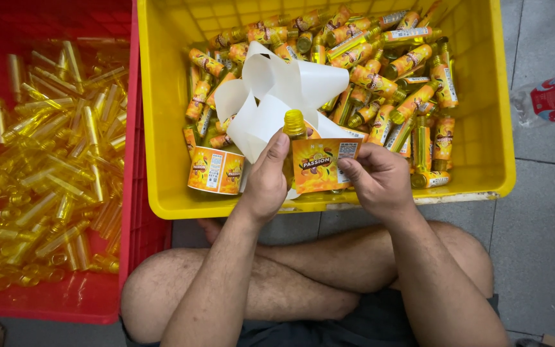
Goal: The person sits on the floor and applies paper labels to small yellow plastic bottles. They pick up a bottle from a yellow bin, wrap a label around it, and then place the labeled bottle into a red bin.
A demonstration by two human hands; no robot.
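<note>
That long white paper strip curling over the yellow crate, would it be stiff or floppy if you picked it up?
Probably floppy: the white strip loops and curls loosely over the labelled bottles. Likely very light too, since it rests atop them without sinking. Its surface looks smooth, perhaps slippery.

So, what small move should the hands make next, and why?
Probably wrap the orange label around the small bottle: the left hand grips the bottle, and the right hand holds the label's free edge, not yet pressed down.

The left hand (266, 183) hides most of the small bottle (294, 123).
</note>
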